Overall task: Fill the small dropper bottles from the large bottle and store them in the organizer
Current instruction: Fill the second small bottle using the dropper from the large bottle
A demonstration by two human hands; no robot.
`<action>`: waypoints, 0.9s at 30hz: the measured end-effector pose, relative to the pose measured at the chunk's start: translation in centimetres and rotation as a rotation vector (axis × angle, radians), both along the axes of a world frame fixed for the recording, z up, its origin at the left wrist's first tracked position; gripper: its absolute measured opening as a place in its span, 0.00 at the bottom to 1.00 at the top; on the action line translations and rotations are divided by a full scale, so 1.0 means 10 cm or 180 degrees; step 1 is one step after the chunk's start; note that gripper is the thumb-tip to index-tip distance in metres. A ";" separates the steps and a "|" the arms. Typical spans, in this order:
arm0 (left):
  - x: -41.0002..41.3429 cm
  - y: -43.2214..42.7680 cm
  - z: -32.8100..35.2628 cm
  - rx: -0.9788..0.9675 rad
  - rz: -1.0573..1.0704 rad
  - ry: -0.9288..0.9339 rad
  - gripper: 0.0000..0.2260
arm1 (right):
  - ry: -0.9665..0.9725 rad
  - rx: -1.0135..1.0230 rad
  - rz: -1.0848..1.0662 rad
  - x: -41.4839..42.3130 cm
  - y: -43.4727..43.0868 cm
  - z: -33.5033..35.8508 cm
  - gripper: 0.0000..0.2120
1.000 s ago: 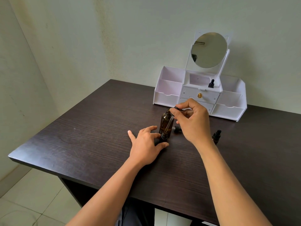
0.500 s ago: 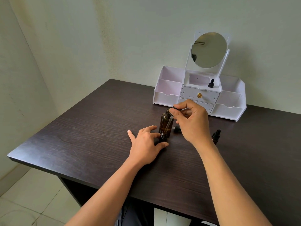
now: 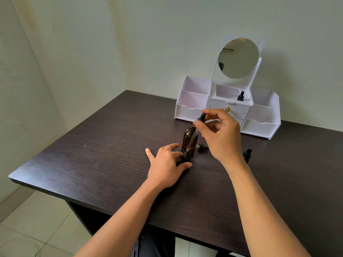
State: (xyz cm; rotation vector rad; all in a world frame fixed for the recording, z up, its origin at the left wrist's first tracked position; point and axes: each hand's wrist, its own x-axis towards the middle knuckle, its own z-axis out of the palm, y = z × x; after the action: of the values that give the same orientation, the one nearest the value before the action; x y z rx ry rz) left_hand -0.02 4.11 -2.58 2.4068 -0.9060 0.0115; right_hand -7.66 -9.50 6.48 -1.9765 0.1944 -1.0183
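The left hand [image 3: 167, 162] lies on the dark, wood-grained counter [image 3: 102, 149]. Its thumb and forefinger curl round the small dropper bottle [image 3: 186, 157], and its other fingers are splayed on the surface. This bottle stands upright near the middle of the counter. It is dark glass with a ribbed, threaded neck and no cap.

The right hand [image 3: 220, 138] hovers above it and pinches the dropper [image 3: 193, 140] by its black rubber bulb, between thumb and forefinger. The thin, clear glass tube slants down toward 7 o'clock. Its tip sits at the small bottle's mouth, though whether it is inside cannot be told.

Just behind, at 12 o'clock from the small bottle, stands the large bottle [image 3: 186, 140]. It is amber glass, cylindrical with rounded shoulders, and its neck is uncovered. At 3 o'clock from it a loose black dropper cap [image 3: 203, 147] lies on its side. Farther along at 3 o'clock, past the right wrist, a capped small bottle [image 3: 247, 154] stands upright.

At 1 o'clock, against the pale wall, sits the white organizer [image 3: 193, 108]. It is a smooth, boxy piece with stepped open bins on both sides and drawers in the centre. One drawer has a round gold knob [image 3: 228, 109]. Another capped bottle [image 3: 241, 96] stands in its top middle tray, under the round mirror [image 3: 238, 58].
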 end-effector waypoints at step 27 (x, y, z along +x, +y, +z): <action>0.00 -0.01 0.01 0.0068 0.0011 0.0048 0.21 | -0.0218 -0.0421 -0.0097 0.11 -0.13 0.10 0.18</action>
State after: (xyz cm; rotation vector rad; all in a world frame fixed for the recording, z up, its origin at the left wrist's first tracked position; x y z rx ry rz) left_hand 0.01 4.03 -2.47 2.4248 -0.8996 -0.0149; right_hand -6.56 -10.77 7.51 -2.0591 0.1225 -1.1424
